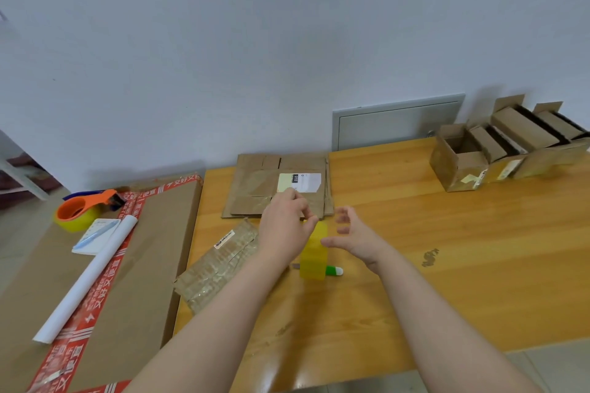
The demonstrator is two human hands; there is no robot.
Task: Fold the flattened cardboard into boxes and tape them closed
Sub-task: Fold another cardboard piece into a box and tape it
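L hand: thumb + fingers pinched on top edge of tape strip, above table.
Strip axis: vertical, hangs free betw. both hands.
R hand: fingers spread, grips nothing, just right of strip, nearest its free edge.
Flat cardboard: stacked on table just beyond hands, toward wall.
Next (est.): carry strip fwd to cardboard.
Cutter: on table under strip.
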